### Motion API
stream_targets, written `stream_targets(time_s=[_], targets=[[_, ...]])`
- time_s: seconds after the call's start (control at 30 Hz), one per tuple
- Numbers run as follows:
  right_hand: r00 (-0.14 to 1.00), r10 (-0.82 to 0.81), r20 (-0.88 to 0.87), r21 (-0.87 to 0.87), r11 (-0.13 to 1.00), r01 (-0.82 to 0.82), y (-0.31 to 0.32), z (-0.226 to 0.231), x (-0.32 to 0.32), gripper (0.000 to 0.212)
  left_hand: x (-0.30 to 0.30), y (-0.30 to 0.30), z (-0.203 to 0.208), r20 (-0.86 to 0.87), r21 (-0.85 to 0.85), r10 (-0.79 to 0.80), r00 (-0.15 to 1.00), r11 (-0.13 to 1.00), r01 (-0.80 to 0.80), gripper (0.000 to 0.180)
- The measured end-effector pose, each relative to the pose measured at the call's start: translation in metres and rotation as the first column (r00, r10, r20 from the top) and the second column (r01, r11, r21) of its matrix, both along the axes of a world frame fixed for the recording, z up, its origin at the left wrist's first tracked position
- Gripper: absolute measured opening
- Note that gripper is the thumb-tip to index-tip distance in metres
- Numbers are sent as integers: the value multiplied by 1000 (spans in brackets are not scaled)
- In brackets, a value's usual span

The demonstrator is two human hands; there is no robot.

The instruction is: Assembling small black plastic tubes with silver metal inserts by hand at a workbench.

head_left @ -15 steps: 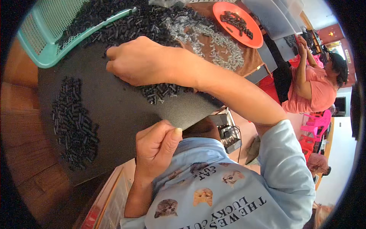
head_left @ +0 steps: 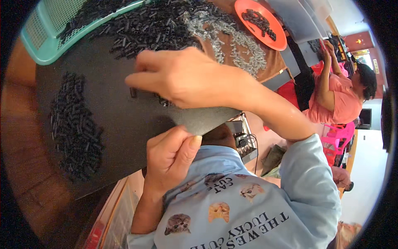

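So the right hand [head_left: 186, 79] has slid left across the dark mat [head_left: 124, 124] since half a second ago, dragging a few small black tubes [head_left: 161, 101] out of the big heap [head_left: 153, 29] at the top. Its fingers look curled narrow over them, though they're a bit blurred. The left hand [head_left: 170, 159] pinches the mat's near edge at lower centre, and the sorted pile [head_left: 74, 124] sits at left.

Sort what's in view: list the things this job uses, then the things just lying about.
In use:
right hand over the small black tubes
left hand at the dark mat edge
sorted tube pile
big tube heap

Lying about:
silver springs
orange plate
teal basket
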State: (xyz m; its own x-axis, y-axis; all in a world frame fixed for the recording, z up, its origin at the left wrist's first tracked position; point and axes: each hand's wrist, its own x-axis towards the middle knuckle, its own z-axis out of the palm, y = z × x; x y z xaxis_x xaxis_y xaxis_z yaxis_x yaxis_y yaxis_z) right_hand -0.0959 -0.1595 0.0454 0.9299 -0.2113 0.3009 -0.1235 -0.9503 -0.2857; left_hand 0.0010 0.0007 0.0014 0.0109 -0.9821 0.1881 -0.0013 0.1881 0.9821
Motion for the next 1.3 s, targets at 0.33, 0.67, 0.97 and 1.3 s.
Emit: stream_targets(time_s=[0.33,0.67,0.97,1.3], targets=[[893,-443,84,139,892,430,-41,7,-139,24,-2,1,0,51,-30,11,999,999,-9,18],[874,-485,-40,6,874,486,-49,4,-166,16,-5,0,-5,48,1,44,998,999,-44,24],[971,-238,-9,89,967,237,-32,4,-98,18,-5,0,-6,6,-27,13,1000,1000,-13,19],[997,-50,60,-91,994,56,-46,-5,8,10,2,-2,5,64,34,-28,998,999,26,22]])
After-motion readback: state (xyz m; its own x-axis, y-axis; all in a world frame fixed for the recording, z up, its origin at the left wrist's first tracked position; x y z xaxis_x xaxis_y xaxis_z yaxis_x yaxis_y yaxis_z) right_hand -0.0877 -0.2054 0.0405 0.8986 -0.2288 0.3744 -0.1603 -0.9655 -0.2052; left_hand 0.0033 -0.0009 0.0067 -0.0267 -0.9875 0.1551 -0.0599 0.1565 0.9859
